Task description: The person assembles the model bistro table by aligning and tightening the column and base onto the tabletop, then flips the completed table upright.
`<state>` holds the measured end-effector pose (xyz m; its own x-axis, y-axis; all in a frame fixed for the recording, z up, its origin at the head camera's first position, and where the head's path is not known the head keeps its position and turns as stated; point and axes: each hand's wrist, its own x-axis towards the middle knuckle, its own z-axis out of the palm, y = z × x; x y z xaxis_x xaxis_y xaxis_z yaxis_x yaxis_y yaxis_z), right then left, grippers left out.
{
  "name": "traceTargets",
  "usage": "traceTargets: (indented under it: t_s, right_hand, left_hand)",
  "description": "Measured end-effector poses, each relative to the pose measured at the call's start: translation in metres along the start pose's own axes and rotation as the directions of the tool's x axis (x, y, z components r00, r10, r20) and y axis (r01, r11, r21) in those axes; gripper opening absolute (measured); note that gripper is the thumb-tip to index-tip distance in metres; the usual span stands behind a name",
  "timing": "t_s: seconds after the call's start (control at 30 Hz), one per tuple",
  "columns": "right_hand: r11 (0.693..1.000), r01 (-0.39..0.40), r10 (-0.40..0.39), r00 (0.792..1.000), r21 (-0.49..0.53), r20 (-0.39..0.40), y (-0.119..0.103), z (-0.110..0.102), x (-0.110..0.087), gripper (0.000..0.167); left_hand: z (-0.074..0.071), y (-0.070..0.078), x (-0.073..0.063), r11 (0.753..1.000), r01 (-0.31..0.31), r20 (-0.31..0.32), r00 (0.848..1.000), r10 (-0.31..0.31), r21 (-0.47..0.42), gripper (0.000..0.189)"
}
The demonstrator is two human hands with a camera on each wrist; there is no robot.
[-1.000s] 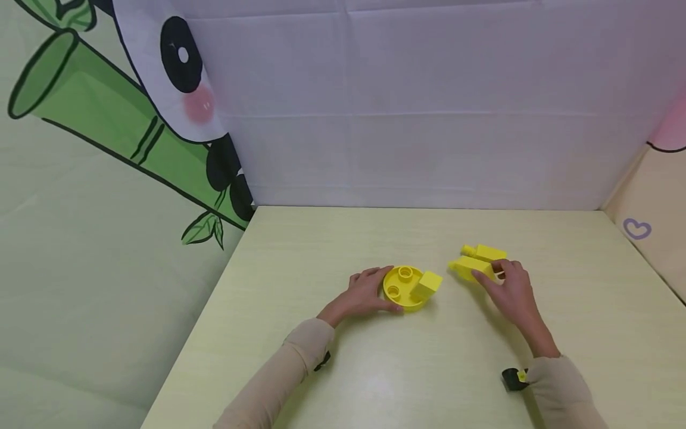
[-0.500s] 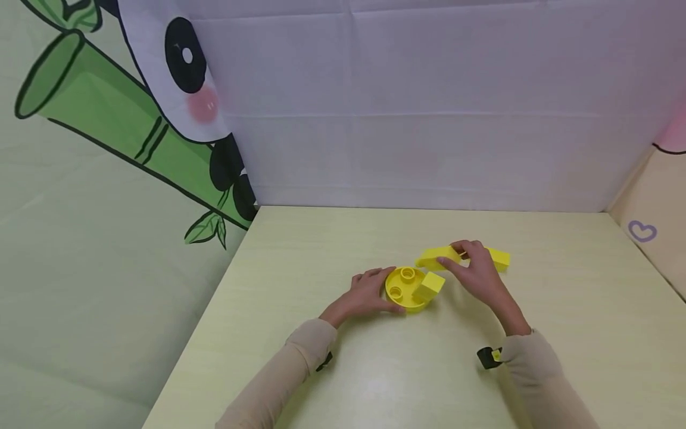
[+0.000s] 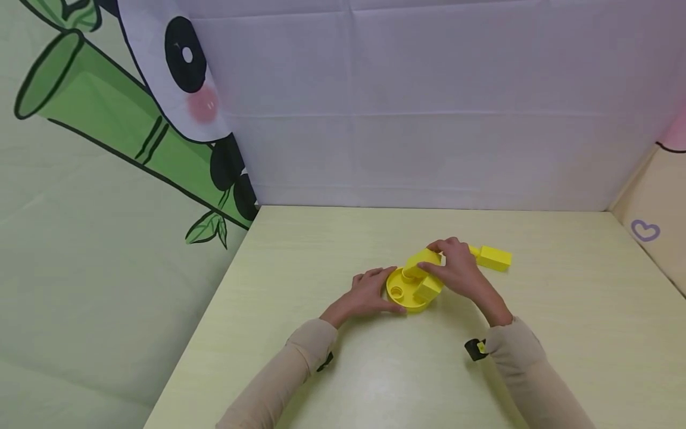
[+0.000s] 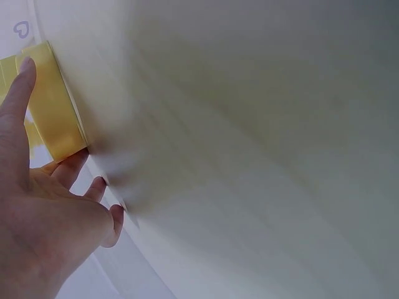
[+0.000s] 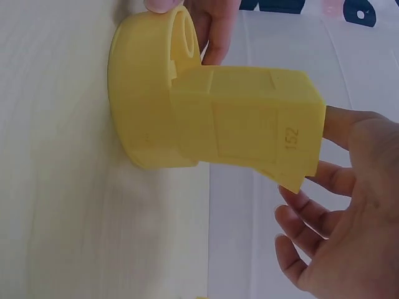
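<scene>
My left hand (image 3: 368,293) grips the side of a round yellow base (image 3: 406,292), thumb and fingers spread around its rim. The base has raised round sockets, and one (image 3: 396,292) shows unfilled at its near left. A yellow rectangular block (image 3: 430,288) stands in its right side; in the right wrist view this block (image 5: 249,118) bears the number 152. With thumb and fingers, my right hand (image 3: 457,268) pinches a second yellow block (image 3: 420,260), tilted, its narrow end at the far socket. In the right wrist view the first block mostly hides it.
A third yellow block (image 3: 494,258) with a narrow neck lies on the pale wooden table (image 3: 321,244), right of the right hand. A light cloth wall (image 3: 429,119) rises behind the table, and a cloth with printed bamboo (image 3: 107,113) hangs at the left.
My right hand has carried the second block leftward from beside the third block to over the base's far socket, tilting it upward. The left hand keeps its grip on the base.
</scene>
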<state>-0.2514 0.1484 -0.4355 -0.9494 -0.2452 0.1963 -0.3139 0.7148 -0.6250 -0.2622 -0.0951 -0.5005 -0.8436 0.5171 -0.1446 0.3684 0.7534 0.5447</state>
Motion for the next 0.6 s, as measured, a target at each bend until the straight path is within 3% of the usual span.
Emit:
traceTargets:
  t_s: [0.6]
  right_hand:
    - [0.985,0.006,-0.004,1.000,-0.170,0.012,-0.023,0.015,0.012,0.051]
  left_hand:
    - [-0.002,0.004,-0.002,1.000,0.017,0.000,1.000,-0.017,0.006,0.103]
